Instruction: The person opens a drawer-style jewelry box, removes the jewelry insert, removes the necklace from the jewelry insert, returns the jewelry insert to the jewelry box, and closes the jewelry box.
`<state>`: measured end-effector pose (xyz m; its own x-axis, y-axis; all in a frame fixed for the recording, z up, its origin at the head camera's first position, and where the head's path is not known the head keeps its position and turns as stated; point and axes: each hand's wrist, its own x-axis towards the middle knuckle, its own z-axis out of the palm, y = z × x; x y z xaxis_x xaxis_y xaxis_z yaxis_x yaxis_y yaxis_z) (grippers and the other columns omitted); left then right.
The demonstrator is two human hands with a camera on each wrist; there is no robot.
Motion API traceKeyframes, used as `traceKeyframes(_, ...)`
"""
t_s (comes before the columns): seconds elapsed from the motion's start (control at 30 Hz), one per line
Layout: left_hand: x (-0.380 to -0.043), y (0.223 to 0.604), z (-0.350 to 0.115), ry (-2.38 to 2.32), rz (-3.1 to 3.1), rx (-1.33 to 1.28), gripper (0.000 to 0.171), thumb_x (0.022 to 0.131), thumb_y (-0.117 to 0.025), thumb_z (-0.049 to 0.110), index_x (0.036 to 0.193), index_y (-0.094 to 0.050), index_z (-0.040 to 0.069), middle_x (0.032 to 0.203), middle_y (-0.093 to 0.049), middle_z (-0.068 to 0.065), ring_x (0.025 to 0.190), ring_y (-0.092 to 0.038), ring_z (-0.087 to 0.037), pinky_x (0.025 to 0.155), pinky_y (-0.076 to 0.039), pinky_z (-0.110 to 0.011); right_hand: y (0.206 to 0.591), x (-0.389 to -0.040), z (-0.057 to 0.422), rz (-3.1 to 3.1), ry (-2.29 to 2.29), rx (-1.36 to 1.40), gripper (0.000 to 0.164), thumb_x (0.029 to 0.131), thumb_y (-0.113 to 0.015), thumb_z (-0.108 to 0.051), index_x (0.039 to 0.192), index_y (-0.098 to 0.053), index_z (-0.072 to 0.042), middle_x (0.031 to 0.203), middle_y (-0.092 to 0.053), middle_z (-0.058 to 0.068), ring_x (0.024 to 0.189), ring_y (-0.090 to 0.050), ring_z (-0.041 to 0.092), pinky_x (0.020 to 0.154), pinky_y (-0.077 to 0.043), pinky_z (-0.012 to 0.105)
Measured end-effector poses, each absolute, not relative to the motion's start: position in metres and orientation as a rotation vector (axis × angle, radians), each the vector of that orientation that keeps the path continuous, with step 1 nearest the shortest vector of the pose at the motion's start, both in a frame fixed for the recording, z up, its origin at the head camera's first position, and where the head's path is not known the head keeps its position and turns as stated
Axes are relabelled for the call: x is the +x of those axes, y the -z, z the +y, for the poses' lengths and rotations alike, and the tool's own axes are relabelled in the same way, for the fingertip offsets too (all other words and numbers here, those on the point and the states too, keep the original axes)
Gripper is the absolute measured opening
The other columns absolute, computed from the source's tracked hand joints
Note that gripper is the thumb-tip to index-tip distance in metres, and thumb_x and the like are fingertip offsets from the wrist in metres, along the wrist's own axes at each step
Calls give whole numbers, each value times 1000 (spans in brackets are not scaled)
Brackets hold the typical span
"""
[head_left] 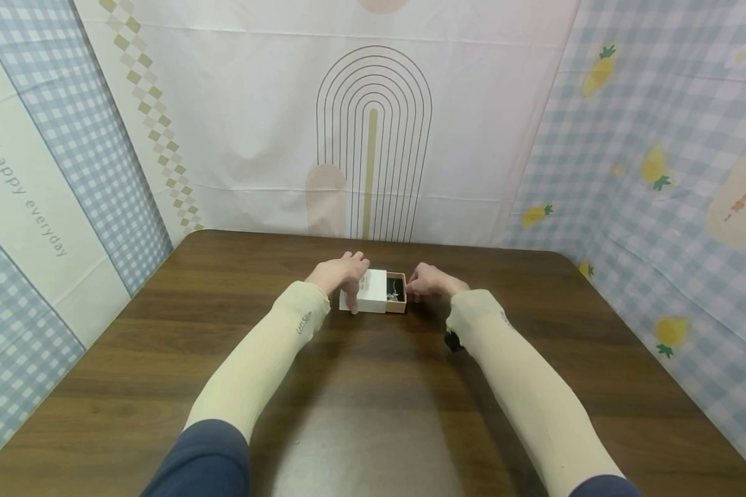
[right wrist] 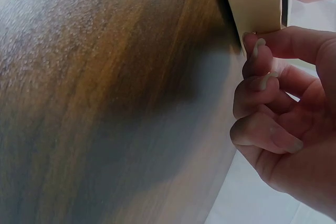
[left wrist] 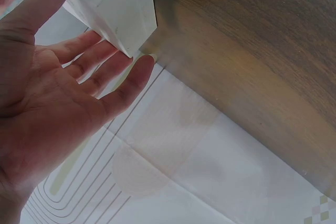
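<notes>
A small white slide box [head_left: 373, 293] lies on the table with its tan drawer [head_left: 396, 306] pulled part way out to the right. Inside the drawer, a silvery piece of jewellery [head_left: 394, 290] rests on black lining. My left hand [head_left: 343, 275] holds the white sleeve [left wrist: 128, 14] from the left, thumb on the near side and fingers along the far side. At the drawer's right end is my right hand [head_left: 432, 281], its fingers curled. In the right wrist view, thumb and fingertips [right wrist: 262, 51] come together right at the corner of the drawer's pale end.
The dark wooden table [head_left: 373, 393] reaches around the box on all sides. Behind it hangs a white printed cloth [head_left: 255, 124], and blue checked cloth [head_left: 659, 228] hangs along the right. A small black device [head_left: 453, 341] sits under the right wrist.
</notes>
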<state>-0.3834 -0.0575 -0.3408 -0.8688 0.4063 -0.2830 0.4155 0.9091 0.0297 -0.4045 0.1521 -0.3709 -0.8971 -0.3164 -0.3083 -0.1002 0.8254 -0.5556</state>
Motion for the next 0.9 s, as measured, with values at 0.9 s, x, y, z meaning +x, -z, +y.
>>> traceKeyframes(0.9, -382, 338, -57, 53, 2785, 622, 96, 63, -90, 28, 140, -37, 5, 143, -36, -14, 135, -34, -29, 113, -39, -42, 369, -405, 157, 2617, 720, -322, 21, 90, -57, -11, 78, -71, 1, 60, -61, 2, 44, -44, 7, 42, -38, 18)
